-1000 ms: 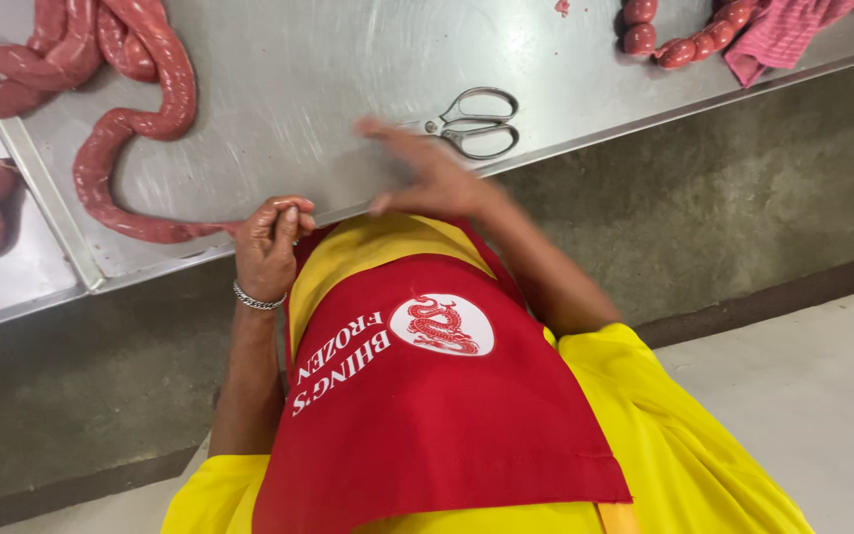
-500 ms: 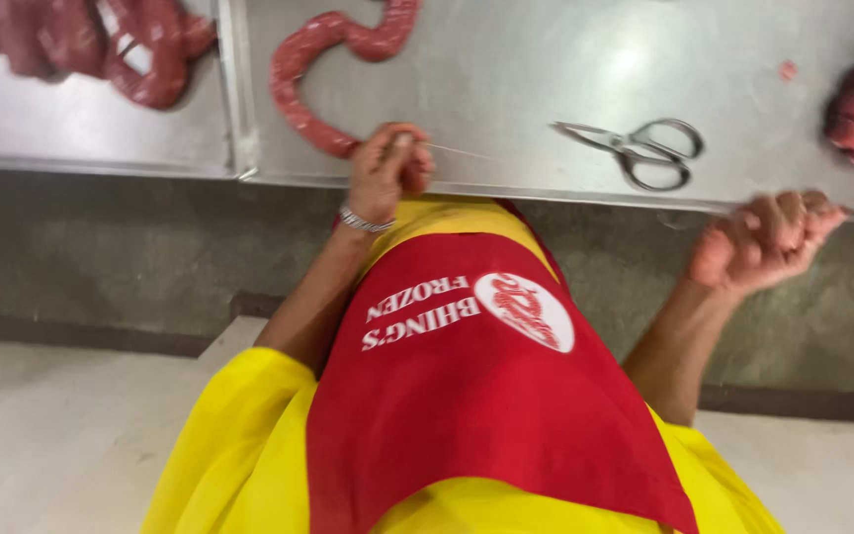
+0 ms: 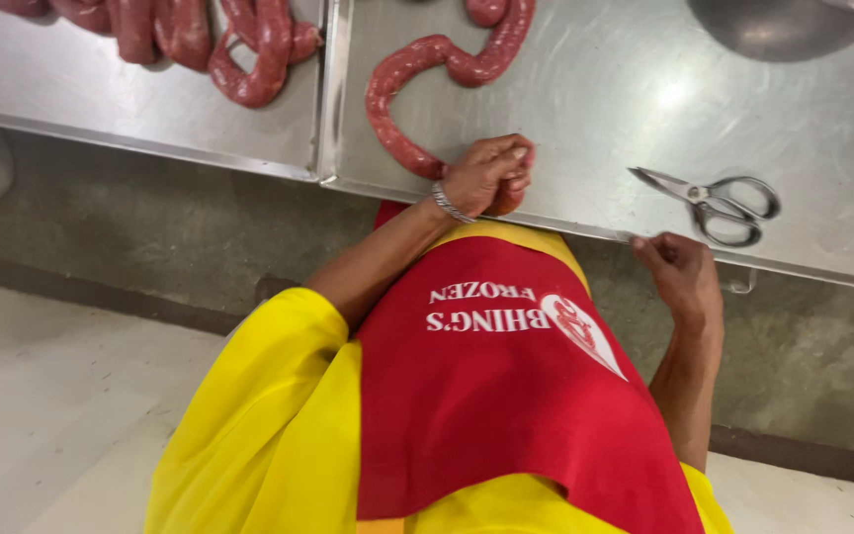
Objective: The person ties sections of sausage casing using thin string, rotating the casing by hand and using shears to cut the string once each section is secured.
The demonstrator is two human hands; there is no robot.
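Observation:
My left hand (image 3: pixel 486 178), a metal bracelet on its wrist, is closed around the near end of a long red sausage (image 3: pixel 397 84). The sausage curls away across the steel table (image 3: pixel 585 109). My right hand (image 3: pixel 679 272) rests at the table's front edge just below a pair of steel scissors (image 3: pixel 719 198). Its fingertips are pinched together; I cannot make out anything thin between them. I wear a yellow shirt and a red apron (image 3: pixel 506 396).
More red sausage coils (image 3: pixel 200 35) lie on a second steel tray (image 3: pixel 101 99) at the left. A round metal bowl (image 3: pixel 773 25) stands at the far right of the table. Below the table are a concrete wall and a pale floor (image 3: pixel 51 396).
My right hand has risen from below the table to its front edge by the scissors. My left hand stays closed on the sausage end. The view has shifted.

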